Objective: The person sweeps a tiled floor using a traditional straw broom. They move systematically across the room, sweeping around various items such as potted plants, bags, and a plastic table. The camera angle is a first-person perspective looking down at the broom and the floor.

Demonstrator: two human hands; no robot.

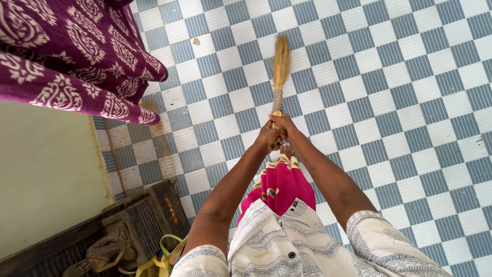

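Note:
A straw broom points away from me over the checkered floor, its bristles fanned at the far end and its bound handle toward me. My left hand and my right hand are both wrapped around the handle's near end, pressed together, arms stretched forward. Below the hands my bare foot and pink garment show.
A purple patterned cloth hangs at the upper left over a pale green wall. A dark woven box with sandals and a yellow-green strap sits at the lower left. Blue and white floor tiles spread right.

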